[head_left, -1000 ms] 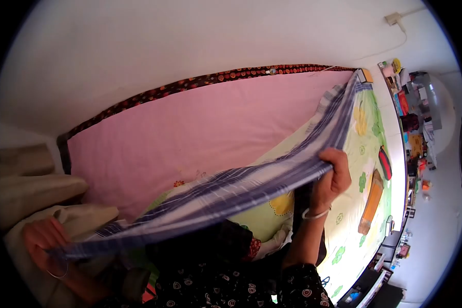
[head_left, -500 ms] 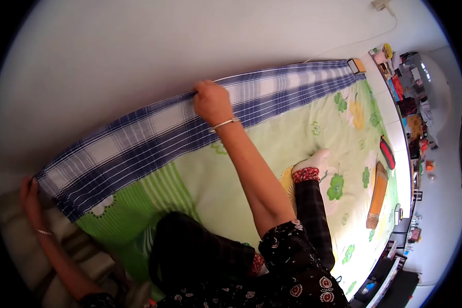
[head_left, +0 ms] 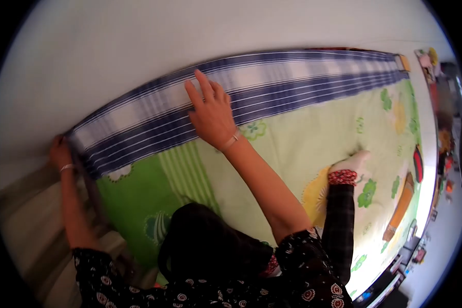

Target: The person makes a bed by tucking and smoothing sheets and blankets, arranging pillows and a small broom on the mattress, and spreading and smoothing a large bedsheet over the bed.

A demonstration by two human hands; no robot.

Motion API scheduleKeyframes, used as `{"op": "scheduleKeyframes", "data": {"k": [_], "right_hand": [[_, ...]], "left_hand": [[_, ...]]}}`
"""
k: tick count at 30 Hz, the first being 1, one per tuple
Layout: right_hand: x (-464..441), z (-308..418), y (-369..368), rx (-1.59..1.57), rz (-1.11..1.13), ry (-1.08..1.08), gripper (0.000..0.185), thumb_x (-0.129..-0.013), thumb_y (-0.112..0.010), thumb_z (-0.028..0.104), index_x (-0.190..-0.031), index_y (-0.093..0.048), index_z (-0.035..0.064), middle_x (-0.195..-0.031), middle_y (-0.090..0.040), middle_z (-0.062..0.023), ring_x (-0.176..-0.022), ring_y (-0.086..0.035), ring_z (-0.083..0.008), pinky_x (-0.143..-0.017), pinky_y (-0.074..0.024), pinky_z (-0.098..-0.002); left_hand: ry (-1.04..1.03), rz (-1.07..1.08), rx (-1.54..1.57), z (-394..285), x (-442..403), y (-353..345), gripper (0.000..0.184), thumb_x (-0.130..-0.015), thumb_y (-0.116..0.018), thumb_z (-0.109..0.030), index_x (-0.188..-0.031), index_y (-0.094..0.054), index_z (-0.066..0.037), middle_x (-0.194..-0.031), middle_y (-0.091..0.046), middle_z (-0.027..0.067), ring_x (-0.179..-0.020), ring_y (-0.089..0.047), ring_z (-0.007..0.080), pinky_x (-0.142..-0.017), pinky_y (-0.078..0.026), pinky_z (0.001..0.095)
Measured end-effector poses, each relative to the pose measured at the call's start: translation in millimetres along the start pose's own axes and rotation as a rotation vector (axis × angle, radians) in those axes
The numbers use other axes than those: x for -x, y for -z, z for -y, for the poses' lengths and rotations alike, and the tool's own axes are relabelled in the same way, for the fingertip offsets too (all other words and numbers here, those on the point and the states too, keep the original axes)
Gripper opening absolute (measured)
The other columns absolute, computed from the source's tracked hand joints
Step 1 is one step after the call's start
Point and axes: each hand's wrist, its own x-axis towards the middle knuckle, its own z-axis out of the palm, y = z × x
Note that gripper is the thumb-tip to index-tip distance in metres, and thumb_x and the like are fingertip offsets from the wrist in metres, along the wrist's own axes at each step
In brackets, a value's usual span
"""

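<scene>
Here, holding the right hand [head_left: 213,115] with fingers [head_left: 204,86] apart over the blue-and-white plaid cloth band [head_left: 303,77], along the white wall [head_left: 138,51] across the frame's upper part. At left, resting the left hand [head_left: 60,151] by the band's end, unable to tell whether gripping. Below, showing a pale-green floral bedsheet [head_left: 292,133] with an orange pencil-shaped object [head_left: 399,208] at right.
</scene>
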Motion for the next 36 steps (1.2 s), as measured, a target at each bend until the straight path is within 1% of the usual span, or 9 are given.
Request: {"op": "scheduleKeyframes", "data": {"k": [4,9,12,15,17,21,23,27,36], "right_hand": [[58,17,-14,0.067,0.183,-0.01,0.064,-0.069,-0.065,0.024,-0.127,-0.039,0.014,-0.139,-0.026,-0.0073,-0.124,-0.026,-0.0351,-0.093,-0.0245,-0.0578],[75,13,-44,0.167,0.297,-0.09,0.06,-0.076,-0.06,0.033,-0.129,-0.038,0.0158,-0.14,-0.025,-0.0049,-0.129,-0.017,-0.0337,-0.098,-0.0174,-0.0583],[70,17,-52,0.192,0.31,-0.087,0.059,-0.078,-0.057,0.037,-0.13,-0.037,0.0161,-0.141,-0.024,-0.0045,-0.13,-0.016,-0.0335,-0.098,-0.0154,-0.0585],[64,20,-59,0.211,0.302,-0.052,0.057,-0.08,-0.055,0.038,-0.13,-0.037,0.0169,-0.141,-0.023,-0.0042,-0.131,-0.015,-0.0328,-0.099,-0.015,-0.0586],[62,22,-60,0.202,0.321,-0.047,0.057,-0.08,-0.055,0.038,-0.13,-0.037,0.0173,-0.141,-0.023,-0.0041,-0.131,-0.014,-0.0327,-0.099,-0.0149,-0.0584],[56,27,-64,0.221,0.309,-0.027,0.057,-0.079,-0.055,0.038,-0.13,-0.039,0.0178,-0.142,-0.023,-0.004,-0.131,-0.014,-0.0326,-0.099,-0.0144,-0.0581],[57,26,-67,0.236,0.298,-0.021,0.056,-0.08,-0.055,0.038,-0.13,-0.039,0.018,-0.141,-0.025,-0.0044,-0.131,-0.015,-0.0329,-0.099,-0.0147,-0.0582],[60,23,-71,0.279,0.267,0.02,0.055,-0.08,-0.054,0.037,-0.13,-0.039,0.0182,-0.14,-0.027,-0.0049,-0.129,-0.018,-0.0337,-0.097,-0.0172,-0.0585],[104,39,13,0.122,0.175,-0.022,0.051,-0.085,-0.047,0.033,-0.13,-0.038,0.0095,-0.139,-0.028,-0.0108,-0.126,-0.024,-0.034,-0.097,-0.0195,-0.0491]], "left_hand": [[0.172,-0.074,0.049,-52,16,-2,0.014,-0.076,-0.058,-0.014,-0.085,-0.064,-0.005,-0.075,-0.064,0.0129,-0.064,-0.06,0.0235,-0.062,-0.047,0.0337],[0.596,-0.006,0.572,-72,26,-20,0.005,-0.078,-0.058,-0.003,-0.079,-0.062,0.0,-0.063,-0.058,0.0061,-0.045,-0.053,0.0133,-0.038,-0.042,0.0256],[0.589,-0.12,0.689,-52,31,-52,0.006,-0.079,-0.059,-0.003,-0.075,-0.06,0.001,-0.062,-0.058,0.0061,-0.041,-0.052,0.0123,-0.036,-0.04,0.0251],[0.688,-0.078,0.781,-47,40,-55,0.007,-0.075,-0.062,-0.004,-0.073,-0.058,0.0,-0.066,-0.059,0.0095,-0.05,-0.057,0.0181,-0.044,-0.045,0.0305],[0.493,-0.235,0.117,-59,53,-40,0.009,-0.074,-0.063,-0.008,-0.074,-0.056,-0.002,-0.079,-0.062,0.0132,-0.074,-0.06,0.0259,-0.065,-0.048,0.0364],[-0.126,-0.057,0.256,-133,108,-8,0.027,-0.079,-0.058,-0.016,-0.103,-0.054,-0.004,-0.114,-0.052,0.0127,-0.111,-0.044,0.0307,-0.094,-0.033,0.0389],[-0.222,0.159,0.133,-141,121,-17,0.04,-0.083,-0.052,-0.025,-0.119,-0.045,-0.007,-0.126,-0.042,0.0122,-0.12,-0.033,0.0322,-0.099,-0.025,0.0454],[-0.054,0.312,-0.126,-139,111,-33,0.052,-0.087,-0.043,-0.035,-0.132,-0.031,-0.011,-0.139,-0.025,0.0103,-0.128,-0.018,0.0335,-0.1,-0.017,0.0516],[-0.105,0.182,-0.05,-139,123,-10,0.052,-0.085,-0.046,-0.036,-0.13,-0.036,-0.01,-0.14,-0.026,0.0086,-0.13,-0.018,0.0307,-0.099,-0.016,0.056]]}}
